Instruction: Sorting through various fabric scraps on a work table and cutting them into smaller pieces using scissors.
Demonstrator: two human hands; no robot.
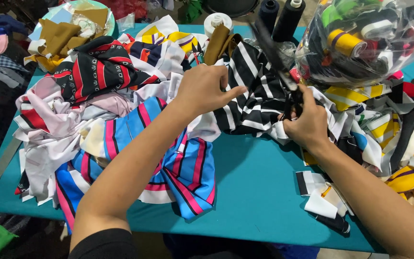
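Two hands (206,88), two dark thread cones (288,19)
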